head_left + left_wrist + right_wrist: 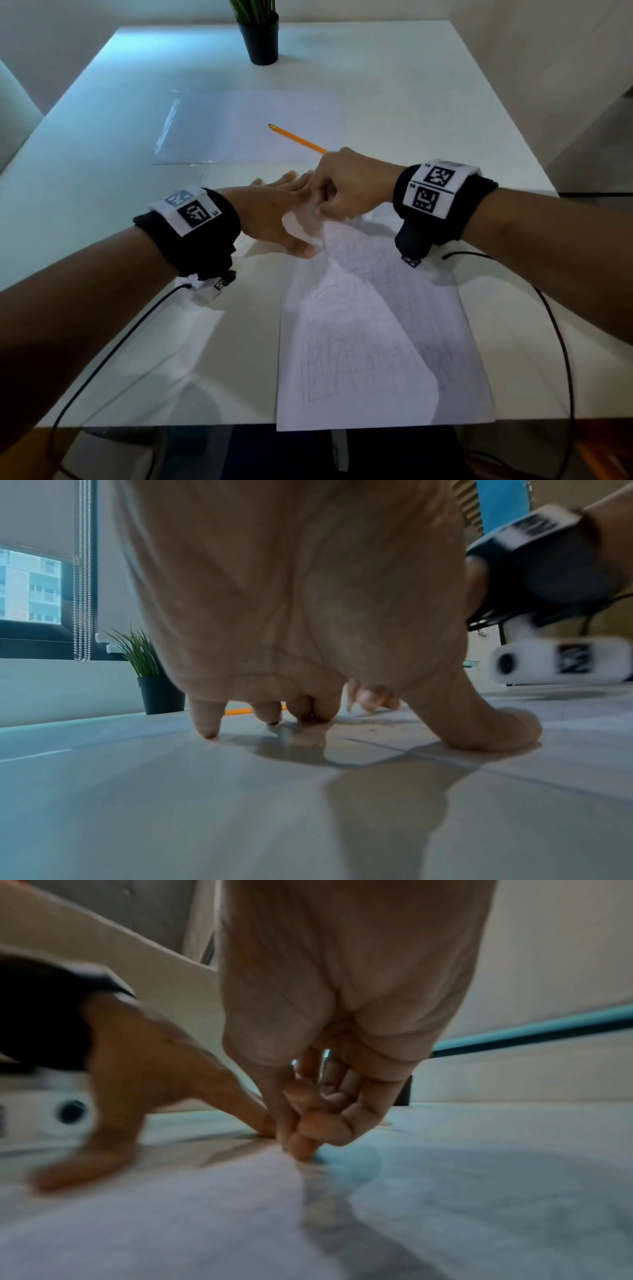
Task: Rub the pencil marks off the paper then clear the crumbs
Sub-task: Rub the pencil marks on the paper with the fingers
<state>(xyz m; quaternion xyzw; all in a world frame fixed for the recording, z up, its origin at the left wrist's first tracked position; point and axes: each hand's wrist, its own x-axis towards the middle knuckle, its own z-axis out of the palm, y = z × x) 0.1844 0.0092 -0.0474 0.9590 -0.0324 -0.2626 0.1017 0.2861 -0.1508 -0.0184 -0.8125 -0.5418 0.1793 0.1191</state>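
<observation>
1. A sheet of paper (376,342) covered in faint pencil marks (346,370) lies on a white table (102,144), its near edge hanging just over the table's front.
2. The left hand (274,209) lies flat at the paper's far left corner, fingers (205,718) spread, tips and thumb pressing down.
3. The right hand (349,185) sits beside it, touching it, fingers curled tight and bunched down onto the sheet. It probably pinches an eraser, but none is visible.
4. To rub well, I judge: hold the sheet firmly, use short strokes heading away from the pinned corner, and press lightly so the paper does not crease.
5. A yellow pencil (296,138) lies beyond the hands, its tip hidden behind the right hand.
6. Dark specks near the fingertips in the left wrist view may be crumbs. The right wrist view is blurred.
</observation>
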